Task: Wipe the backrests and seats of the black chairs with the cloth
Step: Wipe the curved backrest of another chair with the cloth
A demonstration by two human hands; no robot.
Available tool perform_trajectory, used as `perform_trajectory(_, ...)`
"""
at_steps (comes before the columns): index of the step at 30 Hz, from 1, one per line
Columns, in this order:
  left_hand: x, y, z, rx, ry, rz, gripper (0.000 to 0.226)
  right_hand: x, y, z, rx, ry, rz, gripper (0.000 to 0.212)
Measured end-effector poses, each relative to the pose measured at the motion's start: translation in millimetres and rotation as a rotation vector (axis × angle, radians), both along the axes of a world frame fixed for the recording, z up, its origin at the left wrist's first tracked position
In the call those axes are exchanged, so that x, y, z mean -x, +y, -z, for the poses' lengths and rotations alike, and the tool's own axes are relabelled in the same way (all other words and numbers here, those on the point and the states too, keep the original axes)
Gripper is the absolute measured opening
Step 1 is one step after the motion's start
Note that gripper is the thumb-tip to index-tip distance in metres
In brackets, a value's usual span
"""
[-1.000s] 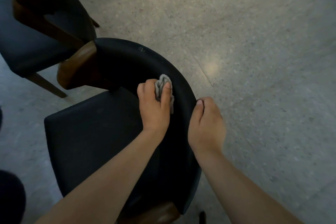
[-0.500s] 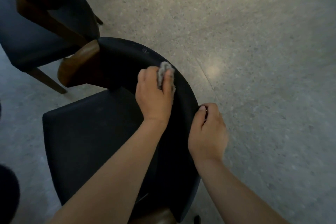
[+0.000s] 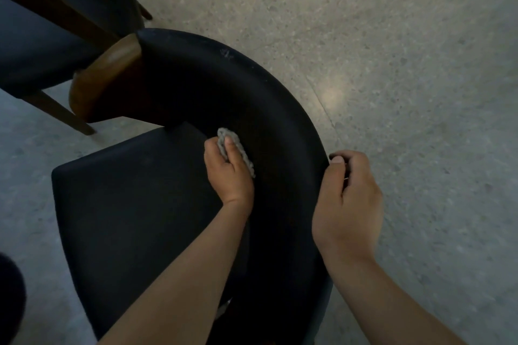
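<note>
Grey cloth (image 3: 235, 150) pinched in left hand (image 3: 227, 173) against curved black backrest (image 3: 269, 109) inner face just above seat (image 3: 134, 204), right hand (image 3: 347, 202) gripping backrest's outer rim, bare speckled floor (image 3: 406, 64) beyond it, second chair (image 3: 42, 45) close by backrest's far end.

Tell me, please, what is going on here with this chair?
A person is wiping a black chair. The left hand holds a grey cloth against the inner face of the curved backrest, just above the seat. The right hand grips the backrest's top edge, apparently to steady it. A second chair stands nearby on the floor.
</note>
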State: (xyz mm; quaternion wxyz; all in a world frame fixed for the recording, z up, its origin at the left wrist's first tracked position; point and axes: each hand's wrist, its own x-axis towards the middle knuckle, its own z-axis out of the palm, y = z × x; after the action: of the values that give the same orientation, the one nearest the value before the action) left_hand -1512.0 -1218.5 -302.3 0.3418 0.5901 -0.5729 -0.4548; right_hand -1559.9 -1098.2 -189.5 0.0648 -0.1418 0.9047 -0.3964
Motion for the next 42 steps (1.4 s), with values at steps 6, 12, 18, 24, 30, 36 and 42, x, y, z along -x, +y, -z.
perform_trajectory(6,-6.6,-1.9,28.2,-0.256,-0.043,-0.116,0.024,-1.0,0.7,-1.9,-0.019,0.015,0.000,0.027)
perform_trajectory(12,-45.8,-18.1,45.6,-0.415,-0.272,0.160,0.027,-2.2,-0.5,-5.0,-0.068,0.054,0.003,0.027)
perform_trajectory(18,-58.1,-29.6,-31.9,-0.128,-0.028,0.362,0.020,-3.2,-1.6,-7.4,-0.095,0.080,-0.003,0.026)
perform_trajectory(24,-25.3,-17.4,-110.3,0.211,0.050,0.597,0.009,-4.2,-2.3,-7.6,-0.083,0.065,0.030,0.028)
perform_trajectory(30,13.6,-9.3,-134.7,0.396,-0.154,0.744,0.024,-3.6,-2.1,-8.4,-0.076,0.038,0.019,0.031)
perform_trajectory(36,27.9,-3.1,-138.3,0.408,-0.315,0.635,0.026,0.0,1.0,-3.2,-0.043,-0.046,-0.054,0.037)
perform_trajectory(42,33.8,-8.8,-133.1,0.376,-0.359,0.359,0.025,15.7,6.3,-9.4,0.001,-0.133,-0.132,0.039)
